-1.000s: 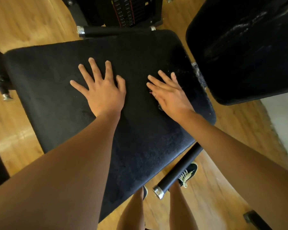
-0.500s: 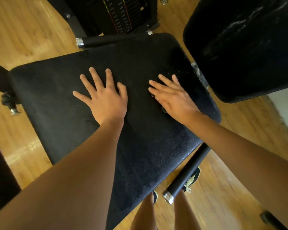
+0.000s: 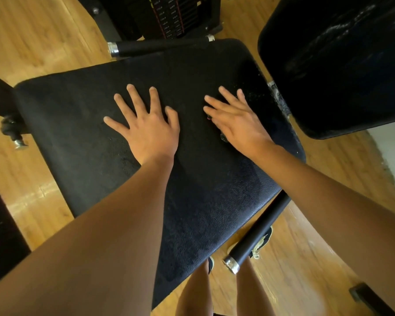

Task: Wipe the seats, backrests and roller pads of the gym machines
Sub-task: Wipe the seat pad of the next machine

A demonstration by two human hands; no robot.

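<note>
1. Floorboards [image 3: 32, 42] of light wood fill the far left, and a dark knob with a metal tip [image 3: 14, 135] sticks out beside the left edge of the seat.
2. The black padded seat [image 3: 73, 137] lies flat across the middle of the view, its near corner showing a pebbled leather grain.
3. The left arm reaches in from the lower left, almost straight. The left hand [image 3: 151, 131] lies palm down on the middle of the seat, with fingers straight and fanned wide and the thumb resting close to the palm. It holds nothing.
4. The right arm comes in from the lower right at a slant. The right hand [image 3: 237, 126] also lies flat on the seat, near its right edge, with fingers straight and closer together, pointing up and left. A small dark thing [image 3: 224, 138] peeks out under the palm's edge; what it is cannot be told.
5. A black handle bar with a metal cap [image 3: 258, 233] runs below the seat's near right edge, above a shoe [image 3: 263, 241].
6. The black backrest [image 3: 340, 65] stands at the upper right, just beside the seat, with pale streaks on its surface.
</note>
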